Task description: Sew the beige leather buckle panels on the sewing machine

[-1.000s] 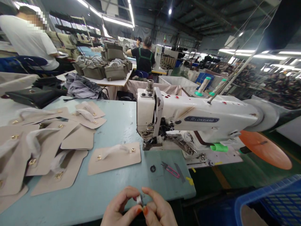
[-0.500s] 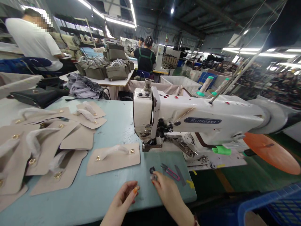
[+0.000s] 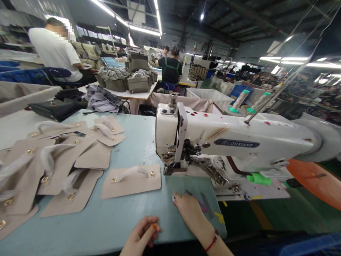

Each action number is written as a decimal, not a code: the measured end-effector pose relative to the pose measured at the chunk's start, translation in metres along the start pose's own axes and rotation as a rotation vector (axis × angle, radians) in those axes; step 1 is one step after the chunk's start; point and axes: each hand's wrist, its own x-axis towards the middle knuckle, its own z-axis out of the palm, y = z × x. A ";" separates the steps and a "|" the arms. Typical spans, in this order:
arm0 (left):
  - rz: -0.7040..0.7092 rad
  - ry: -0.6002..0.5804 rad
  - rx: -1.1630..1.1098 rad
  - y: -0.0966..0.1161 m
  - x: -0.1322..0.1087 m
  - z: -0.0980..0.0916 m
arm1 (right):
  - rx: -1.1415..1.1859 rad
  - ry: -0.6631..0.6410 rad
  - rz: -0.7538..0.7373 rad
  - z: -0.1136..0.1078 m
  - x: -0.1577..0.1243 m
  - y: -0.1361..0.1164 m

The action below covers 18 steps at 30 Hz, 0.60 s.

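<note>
My right hand [image 3: 186,210] reaches over the table in front of the sewing machine [image 3: 226,137]. Its fingertips are closed on a small silvery bobbin [image 3: 174,197], mostly covered by the fingers. Partly hidden behind this hand lie pink-handled thread snips [image 3: 203,205] and a flat grey blade [image 3: 207,205]. My left hand [image 3: 145,231] is low at the table's near edge, fingers curled and thumb pressed in; whatever they pinch cannot be made out. Beyond it lies a beige panel with a wrapped handle [image 3: 131,181].
Several similar beige panels [image 3: 61,167] overlap on the left of the blue-green table [image 3: 106,225]. A black bag [image 3: 54,109] and grey cloth [image 3: 102,99] lie behind them. Thread cones [image 3: 239,100] stand behind the machine. Co-workers [image 3: 54,49] sit further back.
The view has shifted, so the scene sits further right. My right hand has moved slightly forward, covering the dark round part and more of the snips. The left hand stays curled.
</note>
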 end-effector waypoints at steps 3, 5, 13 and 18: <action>0.011 0.010 -0.019 0.000 0.004 0.006 | 0.025 -0.008 -0.015 -0.002 -0.001 0.004; 0.003 0.001 -0.045 0.001 0.007 0.011 | 0.039 -0.007 -0.015 -0.002 -0.003 0.006; -0.045 0.061 -0.272 0.014 0.009 0.044 | 0.167 0.028 -0.052 -0.010 -0.022 -0.014; 0.006 -0.016 -0.363 0.022 0.002 0.053 | 0.312 0.125 -0.100 -0.020 -0.046 -0.036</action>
